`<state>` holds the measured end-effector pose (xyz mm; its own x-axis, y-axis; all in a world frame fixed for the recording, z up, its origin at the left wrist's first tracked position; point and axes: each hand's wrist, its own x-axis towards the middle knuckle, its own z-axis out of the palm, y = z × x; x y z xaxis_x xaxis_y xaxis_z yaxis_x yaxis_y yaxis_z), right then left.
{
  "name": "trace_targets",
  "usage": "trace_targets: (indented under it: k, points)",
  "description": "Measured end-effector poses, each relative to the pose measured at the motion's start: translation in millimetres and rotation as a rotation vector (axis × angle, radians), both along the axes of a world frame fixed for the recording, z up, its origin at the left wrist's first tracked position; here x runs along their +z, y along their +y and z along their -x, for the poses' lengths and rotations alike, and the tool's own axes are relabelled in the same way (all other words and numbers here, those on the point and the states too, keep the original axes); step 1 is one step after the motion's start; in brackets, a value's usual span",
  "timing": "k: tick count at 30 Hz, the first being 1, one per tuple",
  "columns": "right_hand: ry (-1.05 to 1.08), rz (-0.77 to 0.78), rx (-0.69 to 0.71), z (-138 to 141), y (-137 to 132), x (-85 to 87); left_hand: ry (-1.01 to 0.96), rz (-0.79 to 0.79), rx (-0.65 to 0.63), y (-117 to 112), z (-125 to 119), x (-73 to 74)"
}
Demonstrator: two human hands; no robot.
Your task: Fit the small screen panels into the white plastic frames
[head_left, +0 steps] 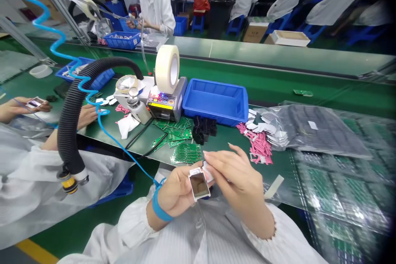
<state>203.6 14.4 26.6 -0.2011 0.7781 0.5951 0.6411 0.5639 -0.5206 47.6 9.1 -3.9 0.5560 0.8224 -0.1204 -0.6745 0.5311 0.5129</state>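
Note:
My left hand, with a blue wrist strap on it, is closed on a small white-framed display module with a dark, shiny face. My right hand bends over the module's upper right side, its thumb and fingers pressed at a small white piece there; the fingers partly hide it. Just beyond my hands lie green circuit boards in a stack and black parts. Pink strips and white pieces are heaped to the right.
A blue bin and a tape dispenser bearing a tape roll stand behind. A black hose and blue coiled cord cross the left side, beside a co-worker's hands. Bagged boards lie right.

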Motion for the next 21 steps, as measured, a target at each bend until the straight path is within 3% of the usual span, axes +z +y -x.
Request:
trace_targets:
  k: [4,10,13,16,18,21]
  points:
    - [0.005,-0.027,-0.006,3,-4,-5.8,0.039,-0.012,0.016,1,-3,-0.7]
    - [0.220,0.148,-0.116,1,-8,-1.0,-0.031,0.079,0.033,6,-3,-3.8]
    - [0.310,0.309,-0.155,-12,-8,-17.0,-0.088,0.144,0.038,10,2,-8.1]
    - [0.173,0.462,-0.128,-26,0,-48.6,-0.134,0.185,0.007,13,7,-11.9]
    - [0.106,0.477,-0.103,-29,5,-63.4,-0.154,0.187,-0.024,12,7,-12.3]
    - [0.137,0.433,-0.103,-28,1,-56.4,-0.125,0.145,-0.053,8,6,-8.7]
